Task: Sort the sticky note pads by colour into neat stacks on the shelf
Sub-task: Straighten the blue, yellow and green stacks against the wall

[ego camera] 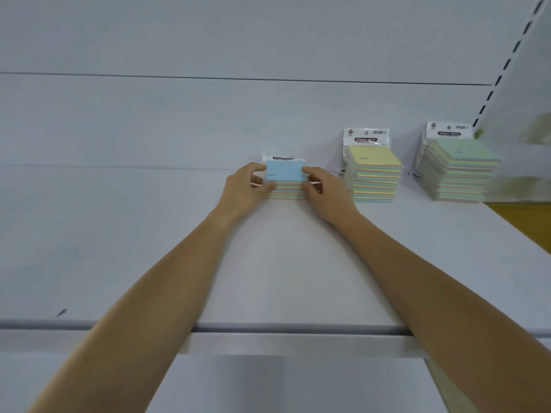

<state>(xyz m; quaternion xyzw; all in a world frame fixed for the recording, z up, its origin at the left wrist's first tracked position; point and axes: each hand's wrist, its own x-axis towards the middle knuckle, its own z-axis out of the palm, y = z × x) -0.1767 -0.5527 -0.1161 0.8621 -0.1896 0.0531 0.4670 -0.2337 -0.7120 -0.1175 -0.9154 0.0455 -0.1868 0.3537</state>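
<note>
Three stacks of packaged sticky note pads stand near the back of the white shelf. The blue-topped stack is the lowest and sits in the middle of the view. My left hand grips its left side and my right hand grips its right side, fingers curled round the edges. To the right stands a taller yellow-topped stack. Further right is a green-topped stack, about as tall.
The shelf's back panel rises just behind the stacks. A slotted upright runs up at the right. A brown surface shows beyond the shelf's right end. The shelf's front lip crosses under my forearms.
</note>
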